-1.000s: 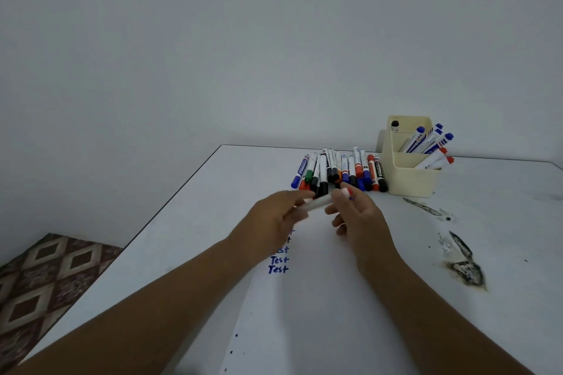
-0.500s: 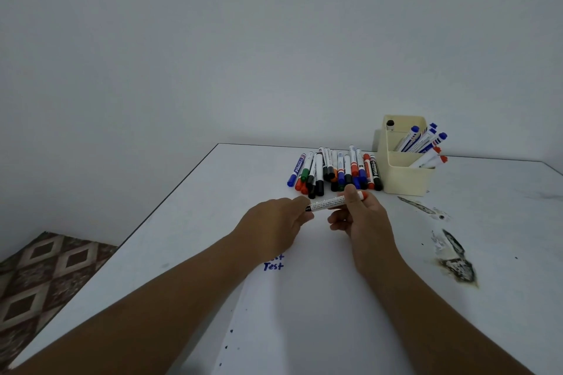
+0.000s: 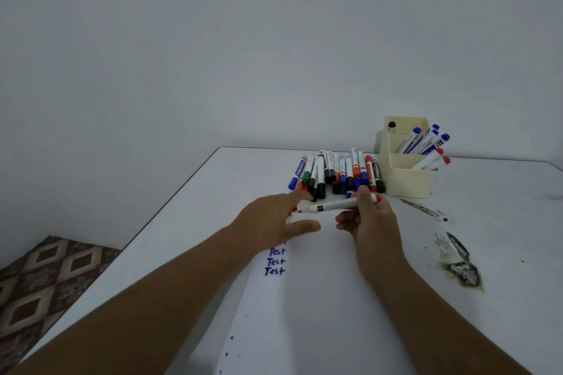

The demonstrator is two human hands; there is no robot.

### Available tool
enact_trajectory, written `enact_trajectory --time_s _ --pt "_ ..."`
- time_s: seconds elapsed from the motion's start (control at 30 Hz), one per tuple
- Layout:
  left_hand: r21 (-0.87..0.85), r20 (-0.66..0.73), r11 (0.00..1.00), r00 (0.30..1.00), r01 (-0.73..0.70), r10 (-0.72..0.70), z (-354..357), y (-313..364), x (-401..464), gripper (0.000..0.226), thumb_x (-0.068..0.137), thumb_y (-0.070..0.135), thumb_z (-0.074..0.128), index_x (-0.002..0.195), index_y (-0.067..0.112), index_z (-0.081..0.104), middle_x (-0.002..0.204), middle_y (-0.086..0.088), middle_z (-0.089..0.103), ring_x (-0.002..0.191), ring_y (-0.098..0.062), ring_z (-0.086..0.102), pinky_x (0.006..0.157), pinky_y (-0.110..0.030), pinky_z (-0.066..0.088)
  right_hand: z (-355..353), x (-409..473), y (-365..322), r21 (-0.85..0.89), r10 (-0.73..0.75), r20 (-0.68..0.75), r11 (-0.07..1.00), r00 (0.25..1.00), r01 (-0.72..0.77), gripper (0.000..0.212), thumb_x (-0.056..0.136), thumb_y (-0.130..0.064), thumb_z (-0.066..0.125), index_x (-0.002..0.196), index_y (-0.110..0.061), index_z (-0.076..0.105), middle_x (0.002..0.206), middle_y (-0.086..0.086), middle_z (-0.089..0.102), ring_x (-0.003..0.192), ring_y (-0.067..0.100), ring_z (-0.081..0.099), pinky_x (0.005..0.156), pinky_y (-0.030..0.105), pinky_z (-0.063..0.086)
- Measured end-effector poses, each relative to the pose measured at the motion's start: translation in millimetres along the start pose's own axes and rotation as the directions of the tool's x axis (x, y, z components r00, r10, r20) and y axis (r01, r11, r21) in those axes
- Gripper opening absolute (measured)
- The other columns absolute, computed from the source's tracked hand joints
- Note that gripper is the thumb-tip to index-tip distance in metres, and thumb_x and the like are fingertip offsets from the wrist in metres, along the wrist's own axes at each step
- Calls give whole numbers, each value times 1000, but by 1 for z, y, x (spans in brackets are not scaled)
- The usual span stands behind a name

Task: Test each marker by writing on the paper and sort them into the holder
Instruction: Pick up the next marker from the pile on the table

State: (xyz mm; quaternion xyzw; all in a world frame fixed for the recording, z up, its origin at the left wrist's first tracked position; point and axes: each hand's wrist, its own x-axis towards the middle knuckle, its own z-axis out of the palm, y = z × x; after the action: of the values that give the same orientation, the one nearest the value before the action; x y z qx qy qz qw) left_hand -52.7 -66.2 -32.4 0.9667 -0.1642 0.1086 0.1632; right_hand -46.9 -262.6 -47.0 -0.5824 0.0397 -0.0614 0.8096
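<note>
cream holder (image 3: pixel 408 181), blue writing (image 3: pixel 275 261), diamond-patterned floor (image 3: pixel 45 277)

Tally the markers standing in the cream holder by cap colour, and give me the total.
In the holder, counting the caps that show:
Blue caps: 4
Red caps: 2
Black caps: 1
Total: 7

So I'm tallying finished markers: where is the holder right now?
In the head view the cream holder stands at the table's far right, just right of the loose marker pile, with blue and red markers inside.
</note>
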Motion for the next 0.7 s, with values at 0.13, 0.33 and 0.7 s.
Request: enact_trajectory --time_s 0.13,0.33,0.7 --pt "-102 -3 992 998 67 -68 -1 -28 11 31 102 36 47 130 23 42 108 6 55 97 -17 55 82 -30 47 -1 2 -1 75 20 -28 997 999 -18 23 104 -40 47 106 -18 54 74 11 65 60 20 66 60 36 58" --pt "162 39 987 999 4 -11 10 -62 34 56 99 9 52 152 21 38 126 -4 54 116 -20 51 98 -28 42 -2 3 -1 75 23 -37 997 999 -20 30 104 -40 47 112 -12 55 76 11 66 63 20 67 63 36 58" --pt "-33 -51 994 993 104 -106 20 -66 12 53 105 38 43 155 25 32 142 -2 50 129 -18 44 108 -29 34 -3 1 -4 175 46 -4 984 999 -44 25 105 -37 48 107 -13 54 73 8 72 61 20 72 65 38 63"
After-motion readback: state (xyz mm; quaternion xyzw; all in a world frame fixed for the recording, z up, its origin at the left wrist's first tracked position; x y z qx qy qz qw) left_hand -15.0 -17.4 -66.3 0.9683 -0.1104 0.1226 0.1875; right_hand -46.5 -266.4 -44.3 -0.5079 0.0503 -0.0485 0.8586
